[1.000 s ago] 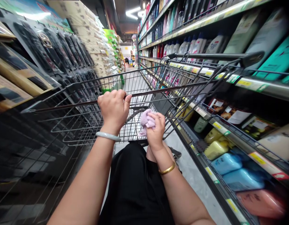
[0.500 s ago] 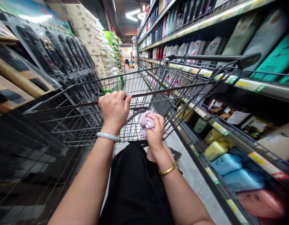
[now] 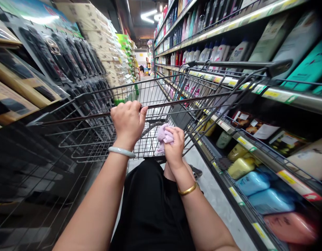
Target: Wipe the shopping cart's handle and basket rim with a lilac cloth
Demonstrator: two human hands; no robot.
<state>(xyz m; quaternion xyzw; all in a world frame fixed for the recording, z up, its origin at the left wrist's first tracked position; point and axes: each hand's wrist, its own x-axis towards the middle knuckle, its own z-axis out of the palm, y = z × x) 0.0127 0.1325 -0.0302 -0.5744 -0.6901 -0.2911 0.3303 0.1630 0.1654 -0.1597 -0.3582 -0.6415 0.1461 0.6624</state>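
Observation:
My left hand is wrapped over the dark top bar of a black wire shopping cart, with the thumb along the bar. A pale bangle circles that wrist. In my right hand a crumpled lilac cloth is bunched between the fingers, held low against the cart's near wire side. Part of the cloth hangs below the fingers. Whether it touches the wires I cannot tell. A gold bracelet sits on the right wrist.
Shelves of bottles line the right side, close to the cart's handle. On the left hang packaged dark goods beside stacked cartons. The aisle floor runs on ahead between them.
Almost nothing differs. My right hand and the lilac cloth have shifted very slightly to the right; my left hand stays on the bar.

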